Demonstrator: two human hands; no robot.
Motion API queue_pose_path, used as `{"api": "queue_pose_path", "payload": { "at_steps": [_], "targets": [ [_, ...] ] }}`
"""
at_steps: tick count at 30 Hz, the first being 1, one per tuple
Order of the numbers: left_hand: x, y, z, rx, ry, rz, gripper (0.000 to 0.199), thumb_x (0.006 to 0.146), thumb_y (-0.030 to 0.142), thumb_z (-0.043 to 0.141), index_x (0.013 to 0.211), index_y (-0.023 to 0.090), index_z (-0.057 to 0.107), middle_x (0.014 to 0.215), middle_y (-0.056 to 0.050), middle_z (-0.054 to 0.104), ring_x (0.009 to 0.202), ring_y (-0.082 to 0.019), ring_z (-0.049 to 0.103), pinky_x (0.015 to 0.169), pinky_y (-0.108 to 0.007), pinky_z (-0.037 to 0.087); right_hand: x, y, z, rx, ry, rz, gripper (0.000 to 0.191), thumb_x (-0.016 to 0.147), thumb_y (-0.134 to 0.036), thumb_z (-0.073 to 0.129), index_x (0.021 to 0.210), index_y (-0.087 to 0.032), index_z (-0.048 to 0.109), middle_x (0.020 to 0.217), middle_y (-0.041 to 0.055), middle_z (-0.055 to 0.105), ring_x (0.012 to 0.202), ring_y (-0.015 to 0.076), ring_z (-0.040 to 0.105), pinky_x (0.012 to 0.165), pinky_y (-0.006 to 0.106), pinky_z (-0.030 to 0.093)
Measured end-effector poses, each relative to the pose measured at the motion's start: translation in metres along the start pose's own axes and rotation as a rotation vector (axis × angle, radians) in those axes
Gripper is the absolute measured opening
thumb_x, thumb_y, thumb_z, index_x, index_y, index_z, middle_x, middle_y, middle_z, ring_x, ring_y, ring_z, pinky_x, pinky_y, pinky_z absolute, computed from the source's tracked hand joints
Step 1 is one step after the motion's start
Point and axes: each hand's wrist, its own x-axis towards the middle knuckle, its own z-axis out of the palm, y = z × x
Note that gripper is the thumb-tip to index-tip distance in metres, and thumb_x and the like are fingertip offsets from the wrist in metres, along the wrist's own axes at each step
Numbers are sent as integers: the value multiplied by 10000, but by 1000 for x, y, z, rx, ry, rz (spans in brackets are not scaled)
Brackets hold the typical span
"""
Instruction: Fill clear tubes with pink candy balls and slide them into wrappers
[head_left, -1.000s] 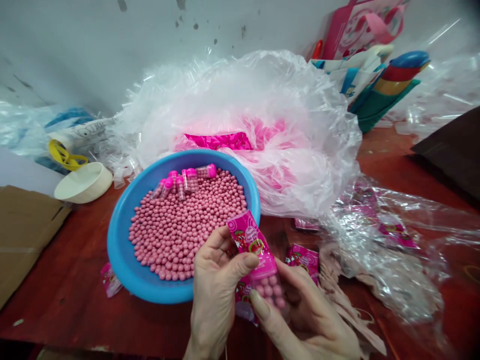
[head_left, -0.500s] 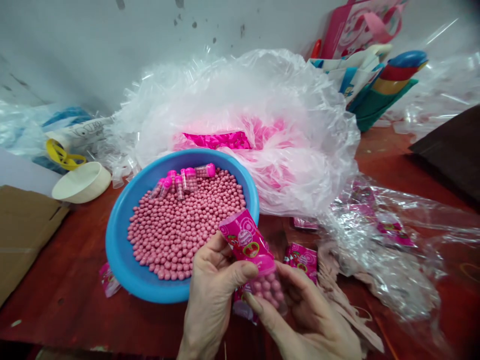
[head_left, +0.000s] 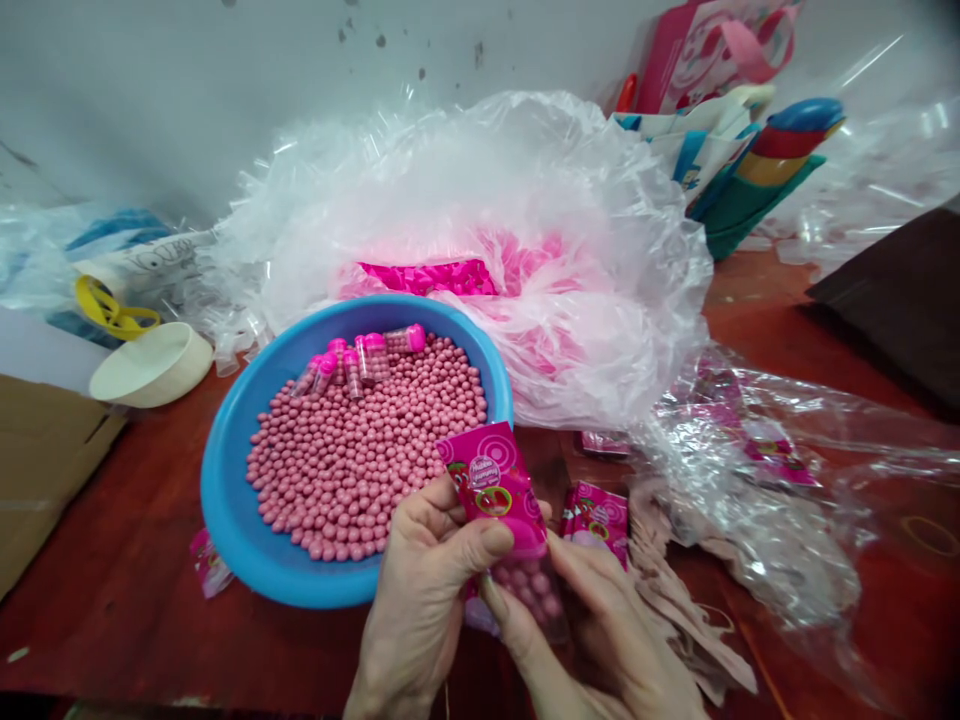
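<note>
Between thumb and fingers, my left hand pinches a bright pink printed packet standing in front of the basin. My right hand is closed around a clear tube of pink balls. The tube's pink-capped end meets the packet's lower part; how far it sits inside I cannot tell. Just behind my hands is a blue basin filled with pink candy balls. Several small pink-capped tubes lie on those balls.
A big translucent plastic bag with pink pieces is behind the basin. More pink packets, a beige cloth and crumpled clear plastic lie to the right. At left are a white bowl and cardboard.
The view has shifted slightly. My hands keep hold of the packet and tube, with the packet now more upright and a bit lower.
</note>
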Motion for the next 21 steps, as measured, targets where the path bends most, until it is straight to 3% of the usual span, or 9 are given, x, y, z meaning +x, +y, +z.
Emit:
{"api": "queue_pose_path", "payload": {
  "at_steps": [3,7,10,15,21],
  "targets": [
    [1,-1,-2,-8,-33,-16,190,618,167,787,799,146,730,703,-80,746,534,-175,675,536,-259,545,0,1,2,157,-35,95,359,711,-160,727,1049,-259,657,883,18,690,673,146,682,598,224,585],
    [1,2,-2,-9,-59,20,245,627,202,791,856,134,735,777,-95,750,701,-199,694,688,-282,537,0,-2,6,254,25,337,398,654,-281,790,1021,-218,652,886,39,715,681,159,713,626,204,603],
    [1,2,-1,18,-45,20,168,653,175,771,810,131,732,729,-78,744,636,-155,671,632,-232,515,0,-7,6,265,75,453,441,595,-342,821,987,-228,654,866,23,732,701,152,720,655,168,592],
    [1,0,0,27,-34,-19,120,653,110,751,767,129,718,649,-57,730,488,-110,613,522,-201,493,1,-6,-1,174,33,401,372,590,-347,820,916,-257,666,795,-2,735,636,148,714,613,165,590],
    [2,4,4,-35,12,28,178,708,135,717,886,128,722,790,-90,753,703,-161,694,685,-233,524,3,3,-8,207,-122,212,437,645,-274,790,1064,-226,678,952,57,745,781,225,729,676,239,609]
  ]
}}
